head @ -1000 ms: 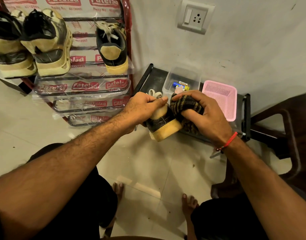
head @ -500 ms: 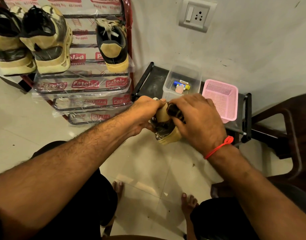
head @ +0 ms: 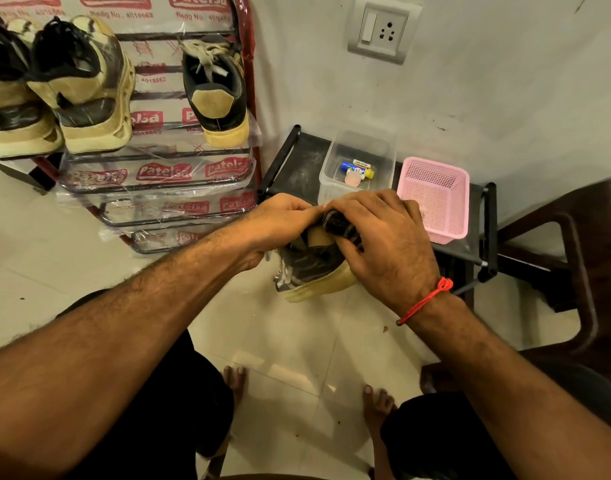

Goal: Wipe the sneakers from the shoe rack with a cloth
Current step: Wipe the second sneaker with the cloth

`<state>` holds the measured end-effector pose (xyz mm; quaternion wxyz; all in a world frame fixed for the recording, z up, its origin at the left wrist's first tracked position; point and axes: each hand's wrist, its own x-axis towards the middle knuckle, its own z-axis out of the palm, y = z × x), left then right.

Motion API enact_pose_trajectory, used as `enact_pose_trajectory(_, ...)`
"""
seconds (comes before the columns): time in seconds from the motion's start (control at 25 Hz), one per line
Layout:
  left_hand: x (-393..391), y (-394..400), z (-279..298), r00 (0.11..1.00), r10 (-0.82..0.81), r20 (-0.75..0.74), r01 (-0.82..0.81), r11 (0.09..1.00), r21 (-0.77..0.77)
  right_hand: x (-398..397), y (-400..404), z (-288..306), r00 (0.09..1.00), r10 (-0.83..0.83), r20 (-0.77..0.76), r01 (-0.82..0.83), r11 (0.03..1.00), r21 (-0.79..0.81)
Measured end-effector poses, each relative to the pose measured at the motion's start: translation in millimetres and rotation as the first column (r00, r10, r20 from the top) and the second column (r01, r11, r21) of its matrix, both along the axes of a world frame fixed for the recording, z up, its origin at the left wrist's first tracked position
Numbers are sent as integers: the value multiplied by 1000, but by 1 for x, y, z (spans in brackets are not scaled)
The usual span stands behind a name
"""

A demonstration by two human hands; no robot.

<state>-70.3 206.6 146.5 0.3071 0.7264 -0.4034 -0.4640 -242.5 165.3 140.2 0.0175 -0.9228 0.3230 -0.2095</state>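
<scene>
Head view: the left hand [head: 283,223] is gripping one black-and-tan sneaker [head: 314,271] above the floor while the right hand [head: 383,244] is curling around one dark striped cloth [head: 338,223], pressing it on that sneaker. Three more worn sneakers [head: 89,88] are sitting on the red metal shoe rack [head: 252,98].

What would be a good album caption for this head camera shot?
Left hand holds a sneaker while right hand rubs it with a cloth.

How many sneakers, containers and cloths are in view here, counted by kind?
Sneakers: 4, three on the shoe rack () and one held between the hands
Containers: 2, a clear tub and a pink basket
Cloths: 1, a dark cloth under the right hand
Total: 7
</scene>
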Motion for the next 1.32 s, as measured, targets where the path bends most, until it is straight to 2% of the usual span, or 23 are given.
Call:
enact_pose_trajectory(0.08, 8, -1, -6, 936, -86, 340, 112, 992, -55, -3, -1, 0, 1000, 19, -8, -18, 998, 65)
enact_pose_trajectory(0.12, 10, 0, -6, 887, -119, 446, 161, 985, -57, -3, -1, 1, 1000, 28, -11, -26, 994, 102)
enact_pose_trajectory(0.16, 12, -1, -5, 877, -135, 461, 185, 981, -64, -3, -1, 3, 999, 36, -6, -35, 992, 120)
enact_pose_trajectory(0.24, 13, -3, -4, 932, -91, 350, 144, 981, -128, -1, 4, 11, 998, 39, 52, -44, 994, 101)
enact_pose_trajectory(0.36, 12, -3, -4, 997, 77, 28, -71, 982, -174, 4, 24, 22, 969, 20, 247, -54, 990, 131)
enact_pose_trajectory(0.44, 8, -3, -5, 964, 207, -169, -227, 968, -111, 9, 33, 17, 961, -14, 277, -33, 986, 163)
enact_pose_trajectory(0.48, 6, -3, -5, 940, 261, -218, -281, 957, -66, 11, 31, 11, 967, -45, 252, 7, 989, 148)
enact_pose_trajectory(0.6, -3, 0, -3, 907, 252, -338, -261, 965, 21, 10, 13, -1, 955, -114, 273, 75, 986, 150)
enact_pose_trajectory(0.68, -7, 3, 0, 937, 120, -327, -120, 993, 20, 7, 8, -1, 914, -128, 385, 77, 987, 144)
enact_pose_trajectory(0.8, -2, 10, 4, 952, -67, -298, 51, 997, -63, 3, 4, 6, 846, -120, 519, 97, 993, 71)
enact_pose_trajectory(0.84, 0, 10, 4, 962, -117, -246, 98, 991, -87, 0, -1, 9, 811, -125, 572, 103, 992, 70)
enact_pose_trajectory(0.88, 2, 11, 1, 977, -179, -120, 168, 981, -94, -2, -8, 11, 771, -134, 623, 100, 991, 89)
enact_pose_trajectory(0.96, 1, 10, -4, 938, -291, 188, 317, 940, -129, -6, -17, 12, 716, -160, 680, 82, 986, 145)
enact_pose_trajectory(1.0, -3, 11, -7, 922, -306, 236, 355, 913, -204, -6, -18, 11, 708, -167, 686, 75, 984, 161)
enact_pose_trajectory(1.12, -14, 10, -17, 952, -302, 51, 295, 857, -424, -6, -22, 8, 696, -184, 694, 39, 975, 220)
enact_pose_trajectory(1.2, -15, 6, -19, 976, -218, -20, 185, 873, -451, -7, -26, 13, 706, -173, 687, 6, 971, 239)
enact_pose_trajectory(1.32, -13, 3, -20, 993, -114, 18, 110, 883, -456, -5, -15, 17, 837, -23, 546, -5, 999, 50)
